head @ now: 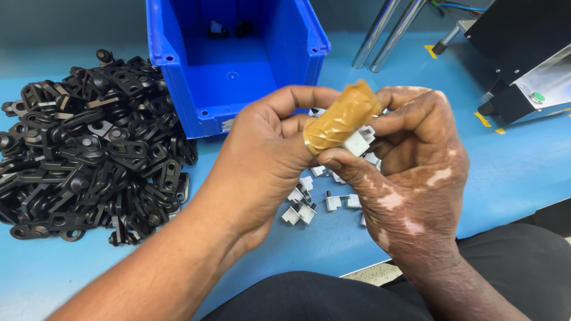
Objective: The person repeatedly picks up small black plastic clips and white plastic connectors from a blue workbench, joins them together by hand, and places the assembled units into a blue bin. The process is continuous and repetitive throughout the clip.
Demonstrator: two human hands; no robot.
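Observation:
My left hand [262, 157] and my right hand [410, 166] meet above the blue table. The left thumb is wrapped in tan tape [340, 117]. Between the fingertips of both hands sits a small white plastic part [357, 142]; my right thumb and fingers pinch it while the taped left thumb presses on it. Several more small white parts [306, 205] lie loose on the table right under my hands. What the left fingers hold behind the part is hidden.
A big heap of black plastic brackets [89, 148] lies at the left. A blue bin [235, 59] stands behind my hands, nearly empty. A black and metal machine [523, 53] and two steel rods [386, 30] are at the back right.

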